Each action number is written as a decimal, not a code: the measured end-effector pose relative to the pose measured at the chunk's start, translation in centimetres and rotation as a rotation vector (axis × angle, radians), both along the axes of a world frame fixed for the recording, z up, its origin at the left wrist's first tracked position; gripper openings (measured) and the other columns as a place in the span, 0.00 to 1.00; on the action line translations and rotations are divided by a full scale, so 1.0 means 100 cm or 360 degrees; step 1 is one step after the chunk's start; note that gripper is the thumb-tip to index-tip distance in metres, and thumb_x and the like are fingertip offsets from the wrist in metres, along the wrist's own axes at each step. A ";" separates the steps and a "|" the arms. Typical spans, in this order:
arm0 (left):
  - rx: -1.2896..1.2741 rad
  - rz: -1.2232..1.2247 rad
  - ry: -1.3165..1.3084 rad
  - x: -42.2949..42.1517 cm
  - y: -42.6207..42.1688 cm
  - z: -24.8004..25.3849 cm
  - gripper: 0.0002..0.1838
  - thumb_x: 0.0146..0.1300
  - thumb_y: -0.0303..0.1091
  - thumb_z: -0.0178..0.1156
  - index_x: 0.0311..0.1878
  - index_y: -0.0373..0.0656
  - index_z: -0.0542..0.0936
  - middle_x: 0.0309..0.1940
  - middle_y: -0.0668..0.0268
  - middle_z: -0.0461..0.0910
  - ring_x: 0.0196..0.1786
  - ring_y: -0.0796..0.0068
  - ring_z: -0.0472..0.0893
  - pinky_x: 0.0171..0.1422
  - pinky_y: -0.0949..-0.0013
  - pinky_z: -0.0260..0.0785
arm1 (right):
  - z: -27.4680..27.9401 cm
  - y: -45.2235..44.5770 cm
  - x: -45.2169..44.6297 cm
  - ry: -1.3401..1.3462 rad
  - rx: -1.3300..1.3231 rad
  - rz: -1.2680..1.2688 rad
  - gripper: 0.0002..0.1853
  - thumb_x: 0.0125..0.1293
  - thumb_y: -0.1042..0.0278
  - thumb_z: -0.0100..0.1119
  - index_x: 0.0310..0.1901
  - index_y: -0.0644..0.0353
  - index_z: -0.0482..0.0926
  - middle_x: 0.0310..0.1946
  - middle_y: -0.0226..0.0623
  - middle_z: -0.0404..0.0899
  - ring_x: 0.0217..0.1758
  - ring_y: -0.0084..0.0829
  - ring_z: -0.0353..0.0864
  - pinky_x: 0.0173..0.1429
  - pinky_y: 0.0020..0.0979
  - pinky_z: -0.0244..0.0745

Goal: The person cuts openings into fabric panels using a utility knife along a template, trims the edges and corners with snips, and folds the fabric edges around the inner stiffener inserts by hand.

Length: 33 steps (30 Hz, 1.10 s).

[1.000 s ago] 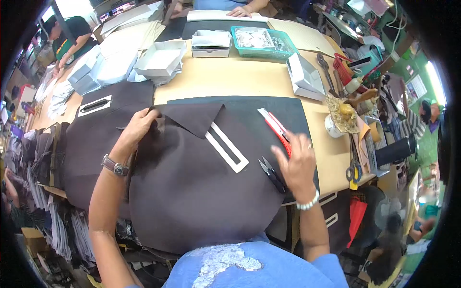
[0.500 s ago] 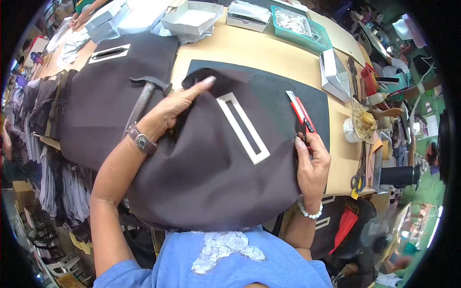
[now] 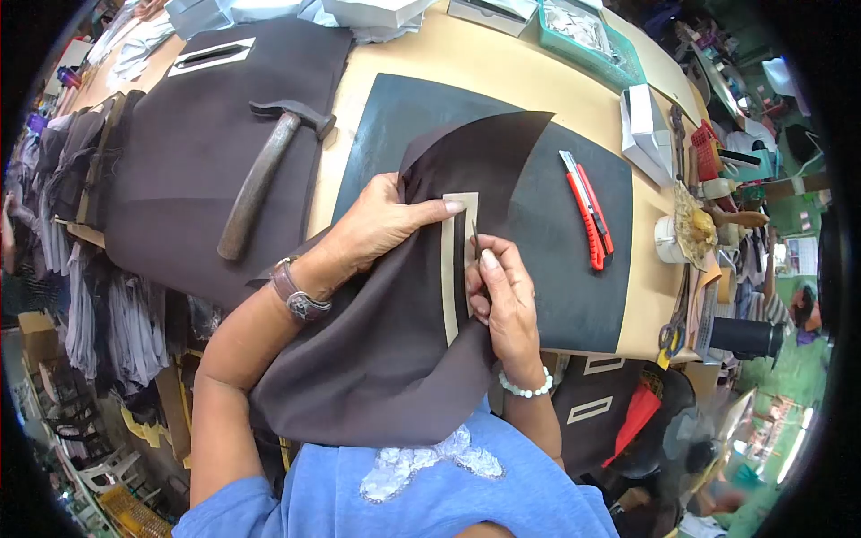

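Holding up the dark fabric with the left hand, closing its fingers behind the cloth and pressing its thumb at the far end of the pale frame. Curling the right hand nearly closed around small snips, mostly hiding them, and pointing the tip toward the far side, over the right strip of the frame; overlapping too closely to tell whether touching. Raising the fabric over the near part of the dark mat, and letting its near end drape toward the blue shirt. Lying to the right on the mat, near the right hand: the red cutter. Resting to the left, on the flat dark panel: the hammer, head toward the far side. Standing at the far right on the tan table: the white box, just beside the teal basket.
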<state>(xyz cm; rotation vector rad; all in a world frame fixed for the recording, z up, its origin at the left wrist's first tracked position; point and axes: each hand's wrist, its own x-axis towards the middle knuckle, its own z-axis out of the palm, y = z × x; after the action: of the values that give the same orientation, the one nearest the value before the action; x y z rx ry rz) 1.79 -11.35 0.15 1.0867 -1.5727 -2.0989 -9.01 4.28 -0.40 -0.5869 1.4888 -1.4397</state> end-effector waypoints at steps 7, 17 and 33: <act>0.0431 0.0220 0.0472 0.002 0.013 0.003 0.19 0.54 0.28 0.67 0.45 0.25 0.75 0.37 0.54 0.82 0.35 0.71 0.83 0.40 0.70 0.78 | 0.009 0.003 -0.002 -0.0038 0.0036 0.0024 0.15 0.72 0.57 0.46 0.48 0.61 0.68 0.22 0.27 0.69 0.18 0.10 0.57 0.20 0.15 0.52; 0.0492 0.0162 0.0560 0.007 0.024 -0.001 0.14 0.57 0.28 0.66 0.44 0.31 0.80 0.36 0.59 0.83 0.34 0.75 0.82 0.41 0.73 0.77 | 0.013 0.004 -0.002 -0.0062 0.0045 0.0024 0.13 0.71 0.58 0.49 0.44 0.59 0.65 0.19 0.30 0.71 0.15 0.11 0.57 0.18 0.14 0.51; 0.0195 0.0213 0.0585 0.015 0.034 0.010 0.10 0.61 0.28 0.62 0.42 0.32 0.81 0.34 0.64 0.82 0.33 0.81 0.79 0.37 0.76 0.74 | 0.006 -0.001 0.010 -0.0075 -0.0166 -0.0074 0.11 0.68 0.62 0.55 0.40 0.57 0.65 0.19 0.26 0.71 0.19 0.12 0.64 0.20 0.15 0.55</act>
<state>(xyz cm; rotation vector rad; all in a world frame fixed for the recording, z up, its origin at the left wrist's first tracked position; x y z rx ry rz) 3.30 -7.98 1.13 0.7604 -1.1816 -2.1740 -7.98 4.18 0.15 -0.5812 1.4052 -1.5642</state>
